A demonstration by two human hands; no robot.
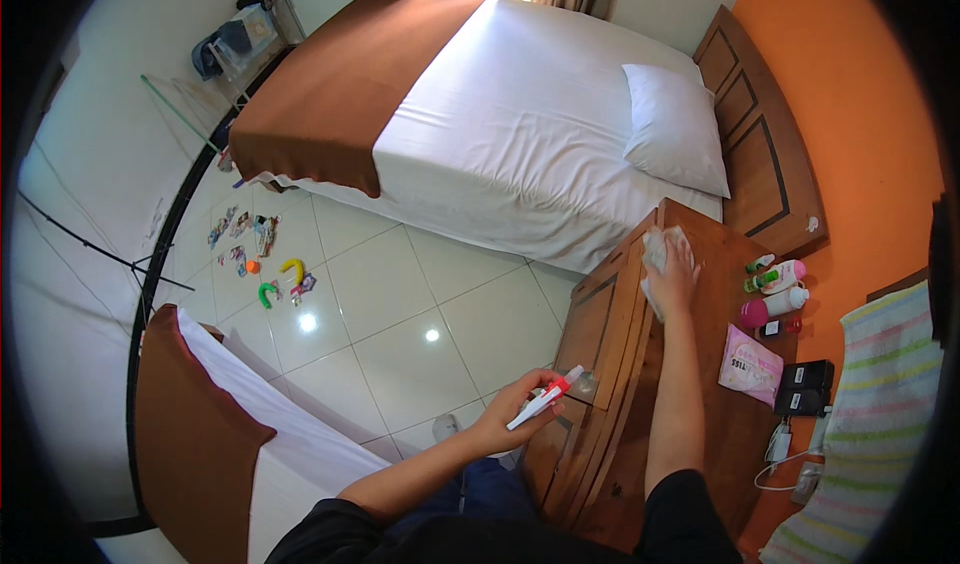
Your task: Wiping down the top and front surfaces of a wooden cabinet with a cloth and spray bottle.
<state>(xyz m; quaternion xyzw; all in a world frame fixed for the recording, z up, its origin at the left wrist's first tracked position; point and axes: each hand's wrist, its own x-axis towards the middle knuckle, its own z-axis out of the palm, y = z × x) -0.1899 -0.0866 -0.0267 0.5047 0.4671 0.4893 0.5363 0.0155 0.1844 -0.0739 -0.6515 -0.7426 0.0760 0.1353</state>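
Observation:
My left hand (pixel 517 410) is closed around a small spray bottle (pixel 544 400) with a white body and a red part, held in front of the wooden cabinet's drawers. My right hand (pixel 673 275) presses a crumpled pale cloth (pixel 660 253) onto the far end of the cabinet top (pixel 720 264), close to the bed. The bottle's lower part is partly hidden by my fingers. Right of my right hand, several small bottles (pixel 784 301) stand or lie along the wall, with a pink tissue pack (pixel 750 365) nearer me.
Black boxes (pixel 802 388), a white cable (pixel 776 474) and a striped towel (pixel 885 384) are along the orange wall. A bed (pixel 480 136) with a pillow (pixel 671 129) stands ahead. Toys and small packets (pixel 292 271) lie on the tiled floor. Another bed (pixel 300 489) is at lower left.

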